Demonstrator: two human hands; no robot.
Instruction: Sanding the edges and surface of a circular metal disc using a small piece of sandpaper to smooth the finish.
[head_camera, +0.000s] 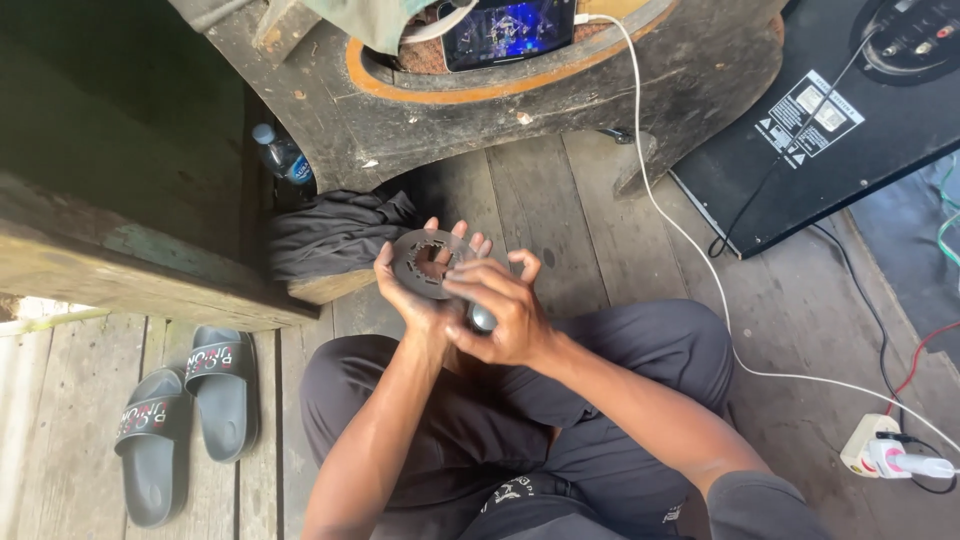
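We cradled the metal disc (428, 265) in our left hand (420, 290), fingers spread behind it for support above our lap; our right hand (500, 310) pinched its lower edge, steadying it.

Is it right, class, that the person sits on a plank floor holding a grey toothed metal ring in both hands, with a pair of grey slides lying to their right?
Not quite. In the head view the grey slides lie to the person's left, not right. The rest stands: left hand and right hand hold the grey toothed metal ring above the plank floor.
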